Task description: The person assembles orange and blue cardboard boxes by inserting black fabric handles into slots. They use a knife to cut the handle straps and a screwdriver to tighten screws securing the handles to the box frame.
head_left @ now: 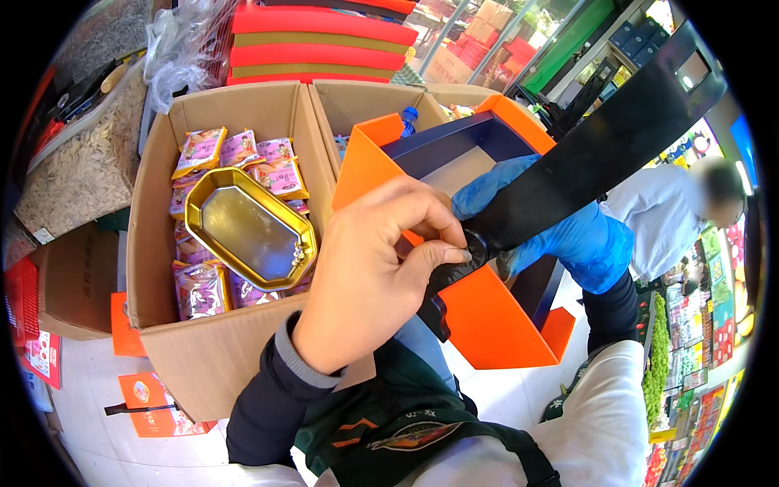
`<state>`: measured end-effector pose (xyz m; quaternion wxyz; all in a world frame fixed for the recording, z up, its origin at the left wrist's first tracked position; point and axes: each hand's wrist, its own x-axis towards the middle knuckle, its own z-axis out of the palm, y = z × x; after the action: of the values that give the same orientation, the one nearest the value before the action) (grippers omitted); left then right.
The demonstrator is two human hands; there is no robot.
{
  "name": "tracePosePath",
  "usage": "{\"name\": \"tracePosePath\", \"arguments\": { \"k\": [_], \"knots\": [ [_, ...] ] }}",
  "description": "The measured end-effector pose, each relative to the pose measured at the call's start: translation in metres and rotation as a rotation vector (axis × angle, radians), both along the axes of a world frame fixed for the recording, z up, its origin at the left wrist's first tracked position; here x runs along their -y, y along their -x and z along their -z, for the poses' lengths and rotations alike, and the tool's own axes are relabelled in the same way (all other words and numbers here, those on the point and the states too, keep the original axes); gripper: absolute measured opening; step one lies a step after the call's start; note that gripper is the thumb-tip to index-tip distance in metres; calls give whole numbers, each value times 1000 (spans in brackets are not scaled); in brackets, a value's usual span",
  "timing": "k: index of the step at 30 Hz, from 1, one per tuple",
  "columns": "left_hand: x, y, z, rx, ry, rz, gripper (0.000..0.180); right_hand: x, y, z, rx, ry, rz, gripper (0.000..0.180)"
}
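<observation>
A long, flat black strip (596,146) with a rectangular opening near its far end slants up to the right in front of me. My left hand (369,256), bare, pinches dark, crumpled material at its near end between thumb and forefinger. Wrapped around the strip from behind is my right hand (580,243) in a blue glove; the strip covers part of its fingers. Beneath both hands is an open orange box (487,321) with a dark blue inner wall. A gold eight-sided tray (243,223), with small pale bits in one corner, lies to the left.
The tray rests on purple-and-yellow packets (199,290) inside a cardboard carton (243,357). More cartons stand behind. Red and gold boxes (320,45) are stacked at the back. A flat orange package (154,403) lies on the floor. At right is another person (657,211).
</observation>
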<state>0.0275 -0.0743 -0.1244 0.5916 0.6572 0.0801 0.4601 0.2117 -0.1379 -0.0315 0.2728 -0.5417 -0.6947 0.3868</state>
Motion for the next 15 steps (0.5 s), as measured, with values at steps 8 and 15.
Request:
{"name": "tracePosePath", "arguments": {
  "k": [8, 15],
  "knots": [
    [-6, -2, 7, -20, 58, 161, 15, 2, 2, 3, -41, -46, -9, 46],
    [-9, -2, 7, -65, 30, 235, 20, 9, 10, 0, -24, -106, 41, 48]
  ]
}}
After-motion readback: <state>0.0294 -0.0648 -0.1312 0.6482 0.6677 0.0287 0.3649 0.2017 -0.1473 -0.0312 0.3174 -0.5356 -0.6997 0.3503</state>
